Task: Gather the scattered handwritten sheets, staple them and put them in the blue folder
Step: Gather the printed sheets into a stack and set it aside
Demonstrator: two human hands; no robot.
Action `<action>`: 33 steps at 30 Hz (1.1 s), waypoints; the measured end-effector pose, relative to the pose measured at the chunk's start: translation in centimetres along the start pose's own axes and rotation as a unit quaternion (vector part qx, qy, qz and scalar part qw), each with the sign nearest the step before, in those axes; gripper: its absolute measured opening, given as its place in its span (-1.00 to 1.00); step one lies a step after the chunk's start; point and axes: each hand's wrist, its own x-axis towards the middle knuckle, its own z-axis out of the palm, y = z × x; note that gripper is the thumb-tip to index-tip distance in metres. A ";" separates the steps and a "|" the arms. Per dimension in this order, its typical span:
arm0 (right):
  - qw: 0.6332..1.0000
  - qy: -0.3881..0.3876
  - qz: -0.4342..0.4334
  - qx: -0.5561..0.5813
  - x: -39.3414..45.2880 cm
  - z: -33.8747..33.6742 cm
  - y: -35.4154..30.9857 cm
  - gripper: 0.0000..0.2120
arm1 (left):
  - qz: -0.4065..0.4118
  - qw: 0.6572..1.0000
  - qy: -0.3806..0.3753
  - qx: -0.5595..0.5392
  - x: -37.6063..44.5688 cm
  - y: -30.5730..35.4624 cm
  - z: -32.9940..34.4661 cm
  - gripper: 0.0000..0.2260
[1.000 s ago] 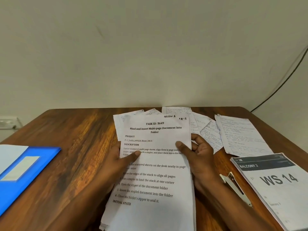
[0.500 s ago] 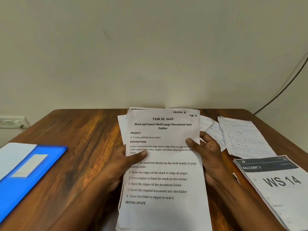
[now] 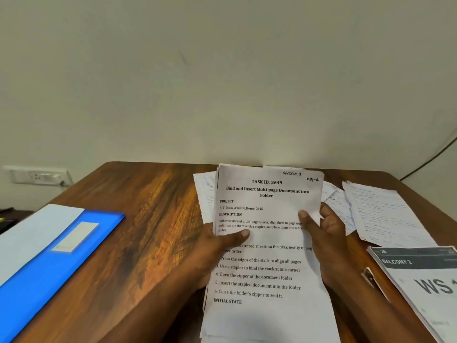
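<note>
Wooden table [image 3: 153, 219], blue folder [image 3: 49, 268] left, loose handwritten sheets [image 3: 385, 214] right

The printed top sheet [image 3: 268, 243] read "TASK ID: 3649", "Bind and Insert Multi-page Document into Folder", with "SECTION 1" handwritten at its corner. The card [image 3: 420, 280] at right showed "BALCONY 2" and "WS".

Handwritten sheets [image 3: 385, 214] illegible, blue folder [image 3: 49, 268] cropped left, WS sign [image 3: 425, 288] cropped right
</note>
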 end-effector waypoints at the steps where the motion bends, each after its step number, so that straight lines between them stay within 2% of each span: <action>1: 1.000 -0.003 -0.011 -0.011 -0.1 0.1 -0.2 -0.80 | 0.006 1.000 0.004 0.002 0.0 0.2 0.1 -0.48; 5: 0.997 -0.026 -0.056 -0.052 -0.6 0.8 -1.5 -0.73 | 0.041 0.999 0.033 0.011 -0.3 1.2 0.6 -0.54; 11: 0.973 -0.021 -0.156 -0.170 -2.3 1.7 -3.7 -0.66 | 0.127 0.984 0.117 0.040 -1.2 2.3 2.3 -0.81; 17: 0.977 0.003 -0.200 -0.080 -3.9 1.6 -6.1 -0.75 | 0.214 0.967 0.118 0.074 -3.5 4.0 4.3 -0.84; 25: 0.985 0.000 -0.157 -0.076 -5.4 0.7 -5.8 -0.80 | 0.258 0.954 0.110 0.107 -5.3 3.7 5.5 -0.85; 28: 0.983 0.005 -0.170 -0.063 -5.5 0.4 -6.2 -0.80 | 0.281 0.944 0.123 0.122 -5.7 3.8 5.6 -0.83; 33: 0.987 -0.018 -0.138 -0.084 -5.1 0.6 -5.2 -0.79 | 0.258 0.950 0.128 0.117 -4.8 2.8 4.9 -0.85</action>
